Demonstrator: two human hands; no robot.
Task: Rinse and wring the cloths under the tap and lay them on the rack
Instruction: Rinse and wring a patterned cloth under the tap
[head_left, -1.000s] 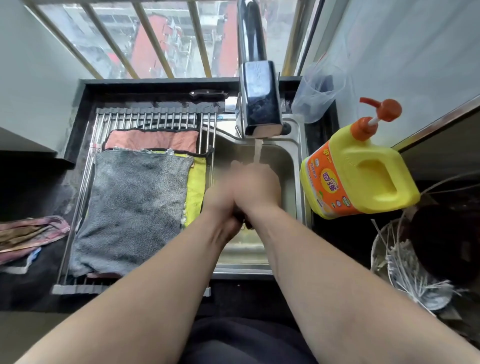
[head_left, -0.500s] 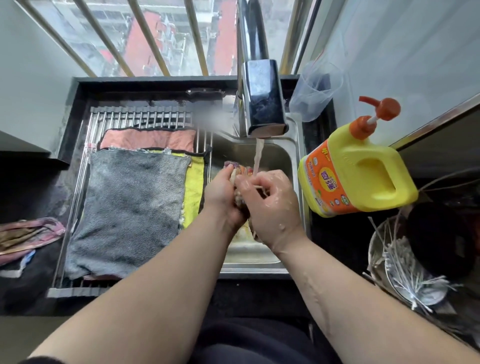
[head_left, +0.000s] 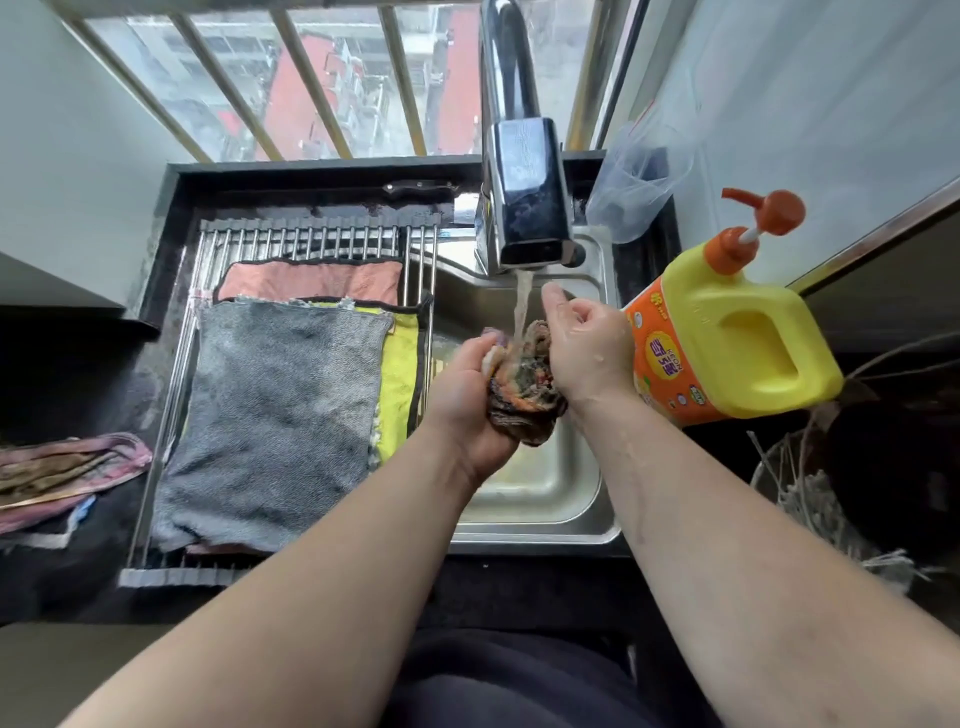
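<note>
Fingers of the left hand (head_left: 467, 400) and right hand (head_left: 589, 348) curl round a wadded striped cloth (head_left: 524, 400), held over the steel sink (head_left: 545, 501) under the stream from the tap (head_left: 524, 208). The rack (head_left: 311, 239) beside the sink carries a grey cloth (head_left: 280, 415), a yellow cloth (head_left: 400, 374) and a pink cloth (head_left: 311, 280). Half a second earlier the right hand covered the wad; now it shows.

- We count three cloths on the rack (head_left: 311, 241): one grey cloth (head_left: 275, 415), one yellow cloth (head_left: 400, 374) and one pink cloth (head_left: 311, 280).
- One bunched cloth (head_left: 524, 395) is gripped by two hands, our left hand (head_left: 467, 395) and right hand (head_left: 587, 343).
- One striped cloth (head_left: 67, 467) lies at the table's left edge.
- We see one tap (head_left: 527, 213), one sink (head_left: 540, 499) and one yellow bottle (head_left: 737, 332).
</note>
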